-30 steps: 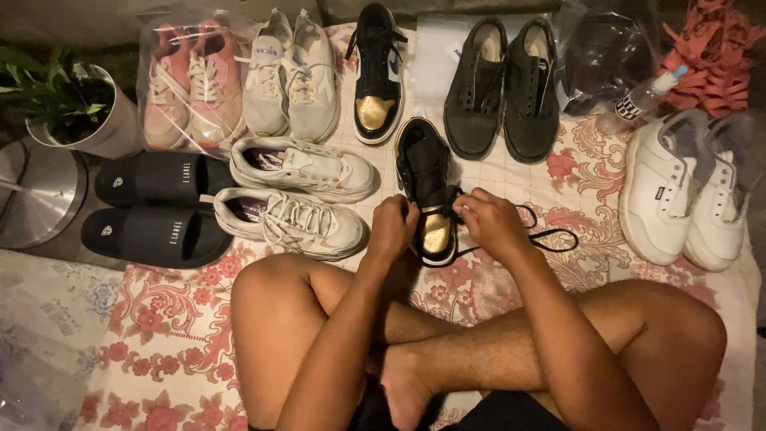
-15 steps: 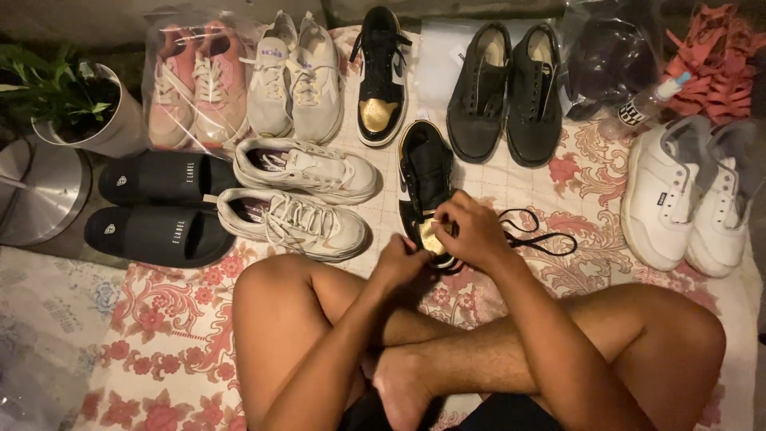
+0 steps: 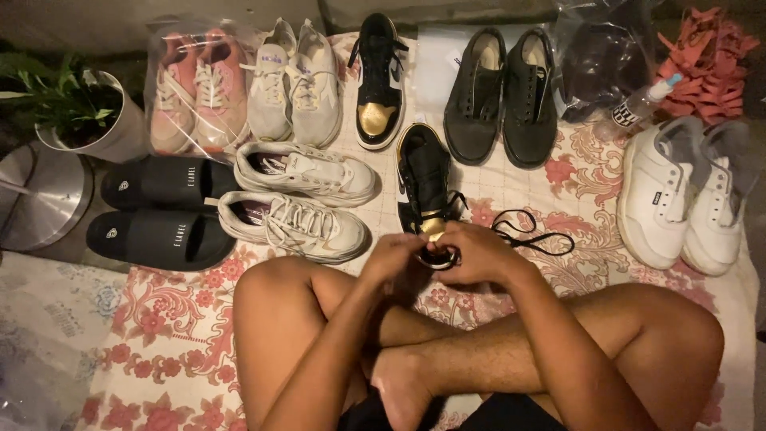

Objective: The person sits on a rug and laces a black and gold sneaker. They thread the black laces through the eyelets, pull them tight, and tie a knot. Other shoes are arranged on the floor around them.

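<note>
A black high-top sneaker with a gold toe (image 3: 424,177) lies on the floral cloth (image 3: 175,343) in front of my crossed legs, toe toward me. My left hand (image 3: 393,261) and my right hand (image 3: 477,254) both close around its toe end, just above my shins. A loose black lace (image 3: 533,233) curls on the cloth to the right of the shoe. Its matching sneaker (image 3: 377,80) stands farther back in the row.
White sneakers (image 3: 299,203) and black slides (image 3: 159,211) lie left. Behind are bagged pink trainers (image 3: 191,96), cream trainers (image 3: 294,84) and black shoes (image 3: 503,92). White shoes (image 3: 682,195) sit right, near a small bottle (image 3: 638,105), a plant pot (image 3: 84,120) and a metal lid (image 3: 40,195).
My hands have come closer together and nearer my legs, sliding from the shoe's sides to its toe. The sneaker has shifted slightly toward me.
</note>
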